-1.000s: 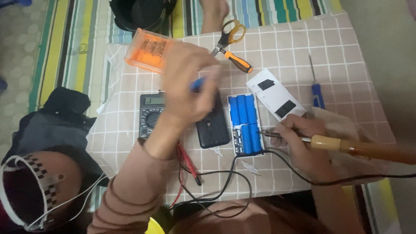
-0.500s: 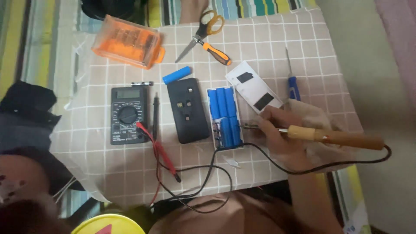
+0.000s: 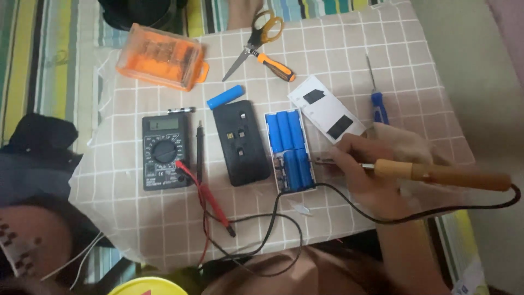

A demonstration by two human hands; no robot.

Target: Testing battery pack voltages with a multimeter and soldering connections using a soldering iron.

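Right hand is clamping its grip on the soldering iron, long axis level, tip pointing left toward the battery pack just beside; left hand out of view.

I see my right hand gripping a wooden-handled soldering iron, tip just beside the blue battery pack; a multimeter lies well left.
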